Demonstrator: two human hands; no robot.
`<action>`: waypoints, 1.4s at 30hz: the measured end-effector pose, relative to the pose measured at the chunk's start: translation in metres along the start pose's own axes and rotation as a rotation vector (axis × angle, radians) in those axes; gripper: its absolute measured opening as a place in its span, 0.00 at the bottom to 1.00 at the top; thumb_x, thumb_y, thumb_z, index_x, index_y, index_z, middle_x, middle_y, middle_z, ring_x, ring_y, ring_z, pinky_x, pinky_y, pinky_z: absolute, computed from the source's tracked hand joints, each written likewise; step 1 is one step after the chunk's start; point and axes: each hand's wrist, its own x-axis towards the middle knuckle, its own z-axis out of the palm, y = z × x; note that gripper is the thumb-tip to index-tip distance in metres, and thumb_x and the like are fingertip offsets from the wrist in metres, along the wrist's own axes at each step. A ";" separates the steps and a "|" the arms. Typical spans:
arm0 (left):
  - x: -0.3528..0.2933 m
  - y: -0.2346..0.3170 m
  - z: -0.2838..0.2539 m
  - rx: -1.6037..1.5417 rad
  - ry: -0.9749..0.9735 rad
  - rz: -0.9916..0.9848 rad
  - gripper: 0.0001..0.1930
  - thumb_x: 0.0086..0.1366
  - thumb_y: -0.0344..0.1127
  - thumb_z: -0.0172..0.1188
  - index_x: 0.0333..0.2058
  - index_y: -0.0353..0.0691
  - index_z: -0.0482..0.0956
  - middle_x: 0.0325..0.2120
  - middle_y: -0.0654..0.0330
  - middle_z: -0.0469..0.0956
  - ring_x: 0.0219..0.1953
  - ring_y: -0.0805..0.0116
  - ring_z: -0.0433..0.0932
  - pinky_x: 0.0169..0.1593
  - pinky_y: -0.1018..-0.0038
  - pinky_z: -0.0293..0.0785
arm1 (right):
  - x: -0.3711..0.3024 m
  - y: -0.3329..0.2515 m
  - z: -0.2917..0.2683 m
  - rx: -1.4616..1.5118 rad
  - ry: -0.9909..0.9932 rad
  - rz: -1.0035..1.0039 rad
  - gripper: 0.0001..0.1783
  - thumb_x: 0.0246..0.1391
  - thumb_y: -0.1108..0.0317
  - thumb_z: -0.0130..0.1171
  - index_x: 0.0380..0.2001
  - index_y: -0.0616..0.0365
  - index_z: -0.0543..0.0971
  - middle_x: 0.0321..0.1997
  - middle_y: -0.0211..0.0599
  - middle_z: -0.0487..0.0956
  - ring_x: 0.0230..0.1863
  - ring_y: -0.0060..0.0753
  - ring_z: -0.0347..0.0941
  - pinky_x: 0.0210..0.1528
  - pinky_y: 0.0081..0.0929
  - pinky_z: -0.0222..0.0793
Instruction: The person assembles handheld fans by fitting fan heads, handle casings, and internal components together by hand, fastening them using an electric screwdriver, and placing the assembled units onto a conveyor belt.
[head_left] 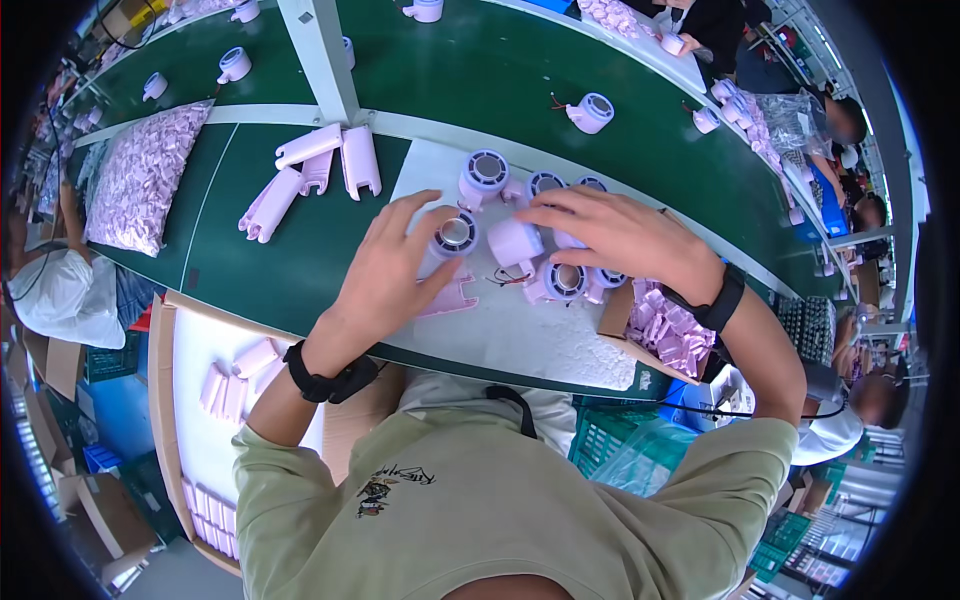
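My left hand [385, 270] curves its thumb and index finger about the left side of a lilac round fan housing [456, 234] with a dark slotted ring. Beneath that hand lies a pink grooved shell piece [455, 296]. My right hand [625, 235] reaches over a cluster of similar housings, its fingers stretched out and apart. Its fingertips are near a tipped housing [515, 243] with short wires; whether they touch is unclear. Another housing [486, 172] stands behind, and one [565, 279] sits in front. The right hand partly covers several others.
A white sheet [500, 345] covers part of the green table. Pink handle shells [272, 205] and a bag of pink parts [148, 178] lie left; a carton of small pink pieces [668, 330] stands right. Beyond a metal rail, housings [592, 113] rest on a green surface. Other people sit nearby.
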 end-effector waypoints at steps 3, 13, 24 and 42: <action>0.017 0.022 0.004 0.163 0.006 0.424 0.22 0.55 0.32 0.64 0.49 0.41 0.71 0.53 0.52 0.68 0.57 0.49 0.66 0.59 0.60 0.64 | -0.006 0.006 0.006 0.024 0.134 -0.020 0.27 0.55 0.59 0.62 0.58 0.51 0.70 0.62 0.40 0.67 0.57 0.43 0.67 0.58 0.36 0.66; 0.065 0.034 0.038 0.338 -0.306 0.582 0.22 0.54 0.30 0.63 0.48 0.41 0.71 0.48 0.51 0.69 0.51 0.49 0.71 0.53 0.60 0.70 | -0.019 0.100 -0.027 0.055 0.297 0.240 0.20 0.58 0.57 0.59 0.48 0.59 0.77 0.43 0.45 0.79 0.46 0.45 0.75 0.51 0.35 0.71; 0.061 0.035 0.018 0.308 -0.434 0.376 0.18 0.51 0.29 0.64 0.42 0.39 0.72 0.48 0.48 0.69 0.45 0.51 0.76 0.41 0.62 0.77 | -0.159 0.307 -0.010 0.060 0.263 1.002 0.28 0.50 0.44 0.60 0.46 0.55 0.79 0.40 0.43 0.81 0.42 0.40 0.77 0.48 0.33 0.71; 0.159 0.023 -0.017 0.030 -0.383 0.076 0.11 0.50 0.28 0.70 0.30 0.36 0.77 0.32 0.55 0.81 0.34 0.59 0.81 0.37 0.69 0.77 | -0.194 0.531 0.086 0.176 0.849 1.239 0.46 0.46 0.39 0.66 0.57 0.64 0.69 0.53 0.49 0.75 0.54 0.40 0.72 0.58 0.36 0.67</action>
